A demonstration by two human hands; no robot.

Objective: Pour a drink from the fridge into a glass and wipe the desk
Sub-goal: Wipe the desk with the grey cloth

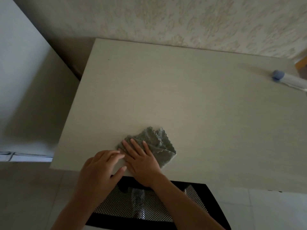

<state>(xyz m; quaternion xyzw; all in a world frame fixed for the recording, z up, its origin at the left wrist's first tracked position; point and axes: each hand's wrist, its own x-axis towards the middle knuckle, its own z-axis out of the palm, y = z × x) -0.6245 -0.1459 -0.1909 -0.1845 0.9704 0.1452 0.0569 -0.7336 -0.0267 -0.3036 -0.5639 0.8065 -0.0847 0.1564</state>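
Grey cloth on desk; right hand flat atop it, left hand beside, relaxed, empty.

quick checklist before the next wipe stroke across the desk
1. Cloth lies on the desk: ok, near the front edge.
2. Right hand presses on the cloth: ok, fingers straight on top of it.
3. Left hand has a hold on the cloth: cannot tell, its fingertips are at the cloth's left edge and blurred.
4. Path toward the wall is free: ok, bare desk ahead of the cloth.
5. Bottle out of the stroke's way: ok for now, at the far right edge, apart from the cloth.
6. Glass with the drink safely placed: cannot tell, no glass in view.
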